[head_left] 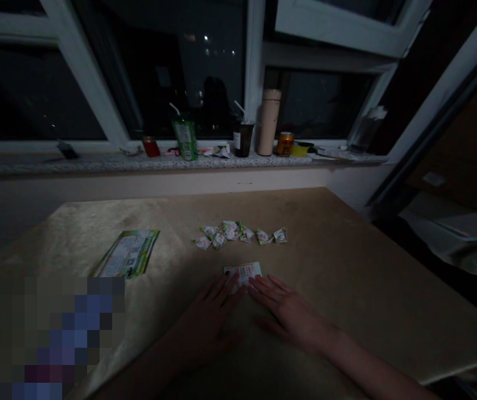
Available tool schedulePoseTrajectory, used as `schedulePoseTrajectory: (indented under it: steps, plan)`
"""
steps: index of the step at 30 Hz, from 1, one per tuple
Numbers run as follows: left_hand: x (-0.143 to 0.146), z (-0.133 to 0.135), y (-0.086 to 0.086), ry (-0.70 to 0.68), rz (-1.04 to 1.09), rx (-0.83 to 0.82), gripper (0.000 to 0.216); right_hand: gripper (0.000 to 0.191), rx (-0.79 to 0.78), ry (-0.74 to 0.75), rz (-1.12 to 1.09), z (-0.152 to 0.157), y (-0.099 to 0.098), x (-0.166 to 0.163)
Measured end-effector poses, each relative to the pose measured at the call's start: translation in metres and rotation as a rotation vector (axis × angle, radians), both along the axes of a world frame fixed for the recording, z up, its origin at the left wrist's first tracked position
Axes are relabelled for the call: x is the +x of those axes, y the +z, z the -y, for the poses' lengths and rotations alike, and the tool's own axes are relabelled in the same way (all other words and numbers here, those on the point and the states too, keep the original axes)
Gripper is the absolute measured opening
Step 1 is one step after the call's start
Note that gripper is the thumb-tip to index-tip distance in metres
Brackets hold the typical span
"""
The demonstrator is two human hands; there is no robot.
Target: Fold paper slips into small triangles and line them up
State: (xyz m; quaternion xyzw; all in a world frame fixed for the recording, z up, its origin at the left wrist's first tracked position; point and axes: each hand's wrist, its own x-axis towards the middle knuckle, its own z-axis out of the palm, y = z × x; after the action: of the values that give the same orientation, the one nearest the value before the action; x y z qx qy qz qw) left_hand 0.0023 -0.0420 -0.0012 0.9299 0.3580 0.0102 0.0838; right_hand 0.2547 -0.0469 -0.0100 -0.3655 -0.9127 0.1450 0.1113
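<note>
A small printed wrapper lies flat near the middle of the cloth-covered surface, set back from the far edge. The left hand is spread palm-down, fingers straight and parted, its fingertips over the wrapper's near left part. The right hand is likewise flat and unclenched, fingertips at the wrapper's near right corner. The two hands are apart, and neither grips anything.

Between the wrapper and the far edge, a loose row of twisted wrappers runs from left to right; those on the left crowd together, while two on the right sit slightly apart. Toward the surface's left edge lies a green printed packet. A pixelated patch hides the near left part.

Beyond the far edge, a speckled windowsill carries a red jar, a green drink container with a straw, a dark drink cup, a tall pale flask and a gold can.
</note>
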Motion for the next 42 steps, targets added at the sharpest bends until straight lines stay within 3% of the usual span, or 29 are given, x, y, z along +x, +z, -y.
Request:
schedulePoseTrajectory:
  steps: [4, 8, 18, 29, 33, 42]
  plan:
    - [0.007, 0.005, -0.003, -0.008, 0.028, 0.097, 0.062, 0.047, 0.031, -0.047, 0.001, 0.001, 0.001, -0.008]
    - [0.02, 0.017, -0.009, 0.077, 0.085, 0.184, 0.062, 0.043, 0.092, -0.108, -0.03, 0.004, -0.002, -0.019]
    - [0.011, 0.008, -0.025, 0.092, 0.13, 0.166, 0.058, 0.051, 0.068, -0.1, -0.073, -0.002, -0.01, -0.021]
    - [-0.007, -0.005, -0.009, 0.052, 0.115, 0.025, 0.059, 0.055, -0.003, -0.044, -0.002, -0.014, 0.004, -0.02]
    - [-0.014, -0.007, -0.011, 0.024, 0.133, 0.015, 0.063, 0.053, 0.056, -0.019, 0.0, -0.019, 0.009, -0.023]
    - [-0.018, -0.008, -0.011, 0.002, 0.151, 0.008, 0.07, 0.047, 0.045, 0.074, -0.095, -0.03, 0.003, -0.021]
